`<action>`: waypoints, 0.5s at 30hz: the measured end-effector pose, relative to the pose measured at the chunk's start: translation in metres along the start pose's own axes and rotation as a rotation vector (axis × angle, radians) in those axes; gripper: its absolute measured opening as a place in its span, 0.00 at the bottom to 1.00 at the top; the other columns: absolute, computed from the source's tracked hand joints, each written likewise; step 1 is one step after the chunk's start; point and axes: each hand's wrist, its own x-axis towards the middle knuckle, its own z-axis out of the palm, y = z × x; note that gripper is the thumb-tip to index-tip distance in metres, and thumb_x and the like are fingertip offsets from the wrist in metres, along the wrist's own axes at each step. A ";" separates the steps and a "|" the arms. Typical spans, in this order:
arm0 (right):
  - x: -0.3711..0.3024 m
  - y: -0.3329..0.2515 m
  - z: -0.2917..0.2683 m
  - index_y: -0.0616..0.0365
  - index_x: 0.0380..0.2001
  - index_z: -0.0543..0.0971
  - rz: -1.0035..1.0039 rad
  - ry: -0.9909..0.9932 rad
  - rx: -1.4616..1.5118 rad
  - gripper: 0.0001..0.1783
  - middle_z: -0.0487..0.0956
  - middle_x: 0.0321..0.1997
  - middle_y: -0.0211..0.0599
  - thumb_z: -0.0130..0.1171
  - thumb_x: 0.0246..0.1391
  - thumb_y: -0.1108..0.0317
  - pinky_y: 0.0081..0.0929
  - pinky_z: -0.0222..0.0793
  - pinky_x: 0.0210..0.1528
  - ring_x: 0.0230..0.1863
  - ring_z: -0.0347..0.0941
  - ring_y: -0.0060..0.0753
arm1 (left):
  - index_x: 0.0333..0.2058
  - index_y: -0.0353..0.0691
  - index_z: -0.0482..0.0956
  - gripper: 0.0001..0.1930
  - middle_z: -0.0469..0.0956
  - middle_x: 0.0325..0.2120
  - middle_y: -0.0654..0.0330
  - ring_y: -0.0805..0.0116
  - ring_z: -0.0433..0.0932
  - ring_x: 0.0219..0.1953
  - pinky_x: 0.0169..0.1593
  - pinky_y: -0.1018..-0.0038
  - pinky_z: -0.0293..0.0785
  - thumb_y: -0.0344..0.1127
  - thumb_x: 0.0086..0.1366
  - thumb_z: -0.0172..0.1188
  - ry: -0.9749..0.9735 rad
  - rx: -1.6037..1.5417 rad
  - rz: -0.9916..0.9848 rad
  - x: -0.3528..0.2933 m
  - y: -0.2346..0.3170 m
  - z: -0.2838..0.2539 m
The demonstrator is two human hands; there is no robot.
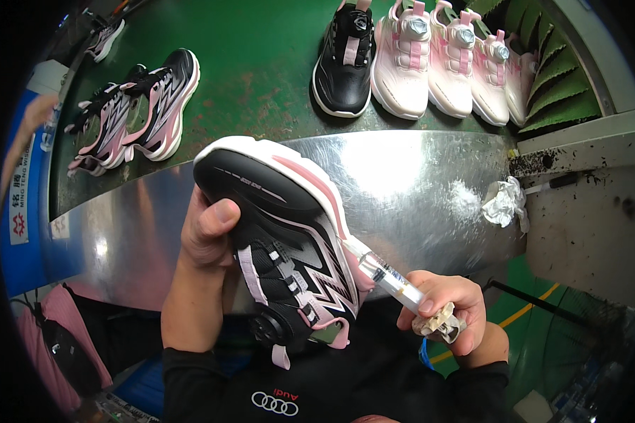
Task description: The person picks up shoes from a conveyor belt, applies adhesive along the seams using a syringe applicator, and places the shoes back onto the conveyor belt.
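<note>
A black sneaker with pink and white trim is held up before me, toe to the upper left. My left hand grips it near the toe, thumb on the upper. My right hand is closed around a clear syringe, whose tip touches or nearly touches the seam between the upper and the pink-and-white sole. A crumpled, yellowish-white wad sits at the syringe's rear end, in the fingers. The far side of the shoe is hidden.
Beyond the metal worktop, a green surface carries several white-pink sneakers, a black sneaker and black-pink sneakers. Crumpled white paper and a dark-handled tool lie right. Another person's arm shows left.
</note>
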 end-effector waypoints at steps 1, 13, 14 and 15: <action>-0.003 0.000 -0.001 0.67 0.45 0.74 0.006 -0.005 -0.009 0.33 0.76 0.34 0.47 0.66 0.46 0.48 0.22 0.61 0.32 0.31 0.69 0.29 | 0.51 0.28 0.65 0.32 0.74 0.44 0.43 0.52 0.78 0.45 0.50 0.59 0.76 0.37 0.50 0.64 -0.020 -0.110 0.009 0.000 -0.001 0.000; -0.029 0.007 0.000 0.66 0.40 0.77 -0.017 0.018 -0.049 0.30 0.79 0.32 0.40 0.67 0.44 0.49 0.25 0.57 0.29 0.28 0.66 0.30 | 0.53 0.31 0.65 0.26 0.74 0.46 0.47 0.55 0.76 0.47 0.52 0.61 0.74 0.35 0.57 0.56 0.174 -0.249 0.009 -0.010 -0.012 -0.023; -0.032 0.008 0.000 0.67 0.40 0.77 -0.029 0.020 -0.045 0.30 0.79 0.32 0.40 0.67 0.44 0.49 0.26 0.57 0.29 0.27 0.66 0.31 | 0.53 0.31 0.65 0.26 0.74 0.47 0.47 0.55 0.76 0.47 0.52 0.61 0.73 0.36 0.57 0.56 0.166 -0.249 -0.005 -0.009 -0.011 -0.024; -0.034 0.008 -0.001 0.67 0.40 0.77 -0.040 0.021 -0.040 0.31 0.79 0.32 0.40 0.67 0.44 0.49 0.26 0.57 0.29 0.27 0.66 0.31 | 0.53 0.31 0.65 0.26 0.74 0.47 0.47 0.55 0.76 0.48 0.53 0.61 0.73 0.36 0.58 0.56 0.159 -0.250 -0.018 -0.009 -0.011 -0.025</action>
